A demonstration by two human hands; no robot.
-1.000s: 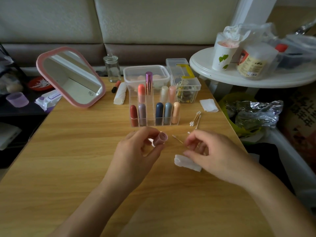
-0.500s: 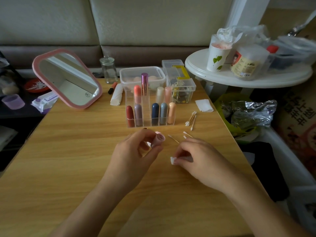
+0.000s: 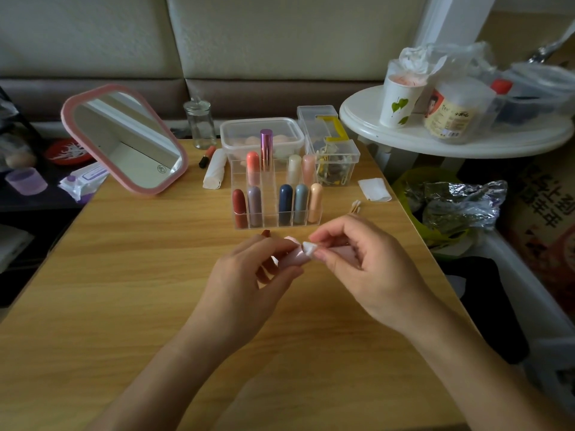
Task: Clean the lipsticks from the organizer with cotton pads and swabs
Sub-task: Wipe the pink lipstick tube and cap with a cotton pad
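- The left hand [image 3: 245,281] holds a pink lipstick [image 3: 294,258] above the worktop [image 3: 124,275], its fingers [image 3: 264,245] clamped round the tube.
- The right hand [image 3: 364,265] pinches a folded cotton pad [image 3: 308,247] between its fingers, touching the lipstick's end.
- The organizer [image 3: 277,194] stands just behind both hands, holding more lipsticks upright.
- Cotton swabs [image 3: 355,206] lie to its right.

A wooden table [image 3: 124,306] with a light brown grain is seen in the middle. Behind it a sofa [image 3: 280,35] is set, with a cream back and a brown cushion [image 3: 280,94] below. A round white table [image 3: 404,144] is placed just beside it on the right. A white post [image 3: 448,20] is seen behind that. The room is softly lit.
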